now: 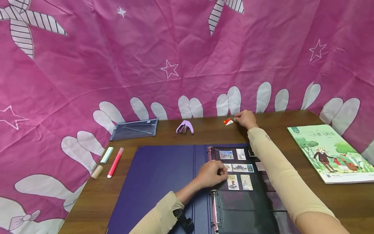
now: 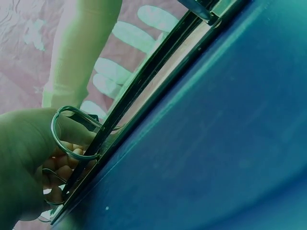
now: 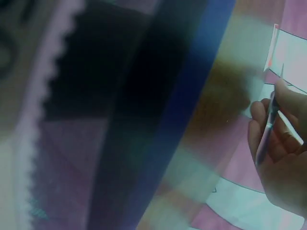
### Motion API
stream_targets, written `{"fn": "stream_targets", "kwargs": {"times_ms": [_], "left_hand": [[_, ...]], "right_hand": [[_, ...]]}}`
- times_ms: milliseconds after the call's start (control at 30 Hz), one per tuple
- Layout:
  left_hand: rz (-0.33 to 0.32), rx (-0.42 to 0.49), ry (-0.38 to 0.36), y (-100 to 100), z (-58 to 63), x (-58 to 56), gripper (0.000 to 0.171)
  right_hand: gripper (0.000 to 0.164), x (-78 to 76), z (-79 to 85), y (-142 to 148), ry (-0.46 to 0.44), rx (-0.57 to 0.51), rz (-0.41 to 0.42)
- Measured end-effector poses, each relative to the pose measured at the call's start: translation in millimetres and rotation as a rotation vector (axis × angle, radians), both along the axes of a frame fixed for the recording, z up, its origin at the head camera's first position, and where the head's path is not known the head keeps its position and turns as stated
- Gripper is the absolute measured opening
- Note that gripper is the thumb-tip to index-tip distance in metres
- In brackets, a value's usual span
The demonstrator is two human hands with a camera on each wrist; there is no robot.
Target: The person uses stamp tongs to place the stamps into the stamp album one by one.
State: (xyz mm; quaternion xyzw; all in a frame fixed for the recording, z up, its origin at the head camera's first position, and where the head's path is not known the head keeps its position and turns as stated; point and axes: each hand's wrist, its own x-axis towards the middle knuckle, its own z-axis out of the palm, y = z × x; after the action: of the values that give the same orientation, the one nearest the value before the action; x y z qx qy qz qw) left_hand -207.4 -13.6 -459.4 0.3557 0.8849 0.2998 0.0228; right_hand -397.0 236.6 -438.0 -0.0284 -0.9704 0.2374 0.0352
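A stamp album (image 1: 163, 175) lies open, its dark ring-bound page holding several stamps (image 1: 243, 168) in clear pockets. My left hand (image 1: 211, 174) rests over the page's left side beside the metal rings (image 2: 72, 148), fingers bent. Whether those fingers pinch the page or only touch it is unclear. Near the table's back edge, my right hand (image 1: 246, 119) grips slim metal tweezers (image 3: 268, 127) between thumb and fingers. Just left of that hand is a small red-and-white stamp (image 1: 228, 121); whether the tweezer tips hold it cannot be made out.
A blue zip pouch (image 1: 134, 129) and a purple hole punch (image 1: 185, 127) lie behind the album. To the left are a red marker (image 1: 115, 162), a light-blue stick (image 1: 106, 155) and a tan cylinder (image 1: 97, 172). A green picture book (image 1: 330, 152) lies at the right.
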Motion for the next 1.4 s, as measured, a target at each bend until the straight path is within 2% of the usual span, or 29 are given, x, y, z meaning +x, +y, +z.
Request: {"fn": "stream_targets", "kwargs": {"times_ms": [200,433,567,733,1067,1233,1400], "left_hand": [[0.007,-0.006,0.027,1,2.4,-1.9,0.006],[0.006,-0.012,0.015,-2,-0.2,1.5,0.006],[0.008,-0.011,0.024,-3,-3.1,2.6,0.007],[0.004,-0.009,0.021,0,-1.7,1.1,0.007],[0.010,-0.032,0.001,0,-0.9,2.7,0.006],[0.016,-0.031,0.032,2,-0.2,-0.3,0.008],[0.013,-0.039,0.055,4,0.2,-3.0,0.009]], "right_hand": [[0.028,-3.5,1.6,2,-0.023,0.075,0.010],[0.028,-2.6,-2.1,-4,-0.071,0.129,0.038],[0.027,-2.9,-7.5,-7,-0.061,0.133,0.033],[0.025,-4.7,-6.1,-7,-0.054,0.139,0.006],[0.023,-3.6,-5.4,-7,-0.097,0.121,-0.001],[0.021,-6.3,-2.7,-8,-0.061,0.096,-0.020],[0.022,-6.4,4.0,-14,-0.074,0.057,-0.027]]}}
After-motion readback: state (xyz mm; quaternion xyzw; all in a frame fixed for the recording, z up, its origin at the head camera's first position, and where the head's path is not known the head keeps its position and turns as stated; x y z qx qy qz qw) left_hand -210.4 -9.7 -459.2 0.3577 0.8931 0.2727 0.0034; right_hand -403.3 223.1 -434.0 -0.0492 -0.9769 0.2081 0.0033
